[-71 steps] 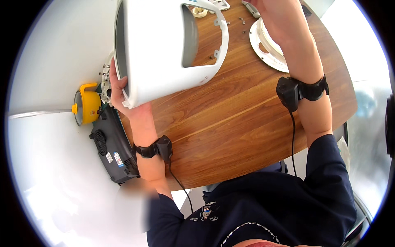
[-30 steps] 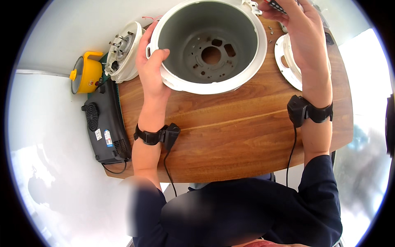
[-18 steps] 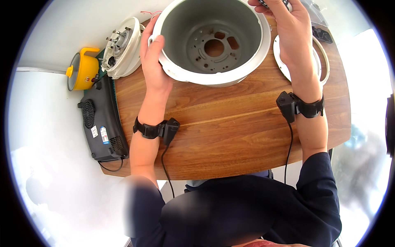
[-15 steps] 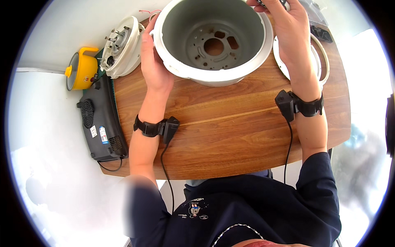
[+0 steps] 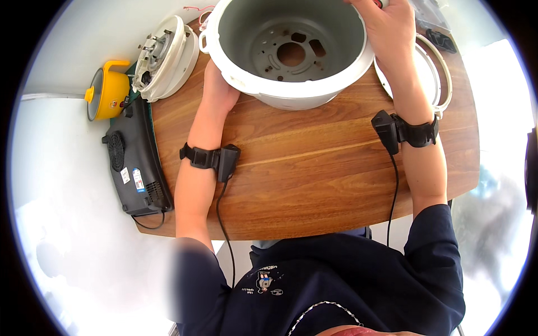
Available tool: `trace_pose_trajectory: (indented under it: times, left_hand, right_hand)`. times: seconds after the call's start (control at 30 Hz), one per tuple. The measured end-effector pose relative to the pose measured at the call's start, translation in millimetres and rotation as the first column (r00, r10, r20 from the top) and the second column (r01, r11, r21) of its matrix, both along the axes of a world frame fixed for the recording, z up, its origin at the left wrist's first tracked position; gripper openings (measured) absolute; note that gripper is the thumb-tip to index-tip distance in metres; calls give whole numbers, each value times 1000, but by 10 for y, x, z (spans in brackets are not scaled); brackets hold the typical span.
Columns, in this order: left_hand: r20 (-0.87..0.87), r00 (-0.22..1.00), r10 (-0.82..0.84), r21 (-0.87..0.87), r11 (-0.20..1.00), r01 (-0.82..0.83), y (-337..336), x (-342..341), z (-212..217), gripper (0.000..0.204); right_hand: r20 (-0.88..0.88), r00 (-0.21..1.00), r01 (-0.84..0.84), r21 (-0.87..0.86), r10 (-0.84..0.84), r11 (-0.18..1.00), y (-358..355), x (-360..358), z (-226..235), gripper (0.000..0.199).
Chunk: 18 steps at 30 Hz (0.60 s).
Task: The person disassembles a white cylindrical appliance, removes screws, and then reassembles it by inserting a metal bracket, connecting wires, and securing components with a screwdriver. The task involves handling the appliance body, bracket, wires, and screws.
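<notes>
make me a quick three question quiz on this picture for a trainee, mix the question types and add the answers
1. Fill in the gap: The left hand is by the outside of the white shell, nearer its ____ side in the picture.
2. True or false: The shell's floor is one solid sheet with no holes.
3. Multiple choice: What colour is the body of the handled pot by the black appliance? a) red b) yellow c) green

Key: 1. left; 2. false, a large round hole and smaller ones show; 3. b, yellow.
</notes>
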State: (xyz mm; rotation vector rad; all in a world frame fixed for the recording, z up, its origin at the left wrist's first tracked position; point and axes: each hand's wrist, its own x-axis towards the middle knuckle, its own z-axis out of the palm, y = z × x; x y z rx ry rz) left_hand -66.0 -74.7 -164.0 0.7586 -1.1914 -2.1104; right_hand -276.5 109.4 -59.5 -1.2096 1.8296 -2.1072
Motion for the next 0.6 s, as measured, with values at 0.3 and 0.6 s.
trace_pose_trajectory:
  times: [0.3,0.6]
  left_hand:
    - [-531,704,-472,66,805,590,-357,147,-79,43]
    - [-65,979,-193,2,981,194,-163,51,-127,41]
  right_hand:
    - [-5,998,-56,-35,56,998,-40,-66,-52,39]
    - [65,997,-35,-56,39,998,-45,10,-89,43]
